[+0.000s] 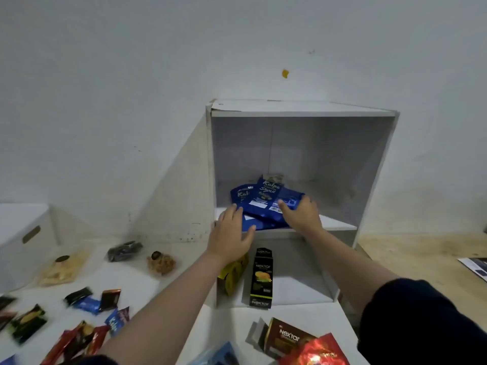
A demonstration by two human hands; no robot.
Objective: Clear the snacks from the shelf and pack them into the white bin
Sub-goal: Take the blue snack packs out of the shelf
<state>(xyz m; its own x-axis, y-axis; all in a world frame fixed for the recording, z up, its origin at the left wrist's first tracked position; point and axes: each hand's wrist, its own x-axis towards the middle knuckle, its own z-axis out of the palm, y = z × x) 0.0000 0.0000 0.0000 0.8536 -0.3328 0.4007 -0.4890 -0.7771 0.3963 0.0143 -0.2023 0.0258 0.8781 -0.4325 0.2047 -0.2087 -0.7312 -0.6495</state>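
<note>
Both hands, left (232,230) and right (300,214), lie spread on the blue packs (266,201); neither grip has closed. Pinch the stack from both sides, then carry it to the bin (23,241) at the frame's left.

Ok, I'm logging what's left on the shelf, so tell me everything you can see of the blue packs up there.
The blue packs are glossy, dark blue pouches with white lettering and a white label, several overlapping in a loose pile on the shelf's upper board, toward its front left. The top one lies tilted. The left hand rests on the pile's left edge and the right hand on its right side.
</note>
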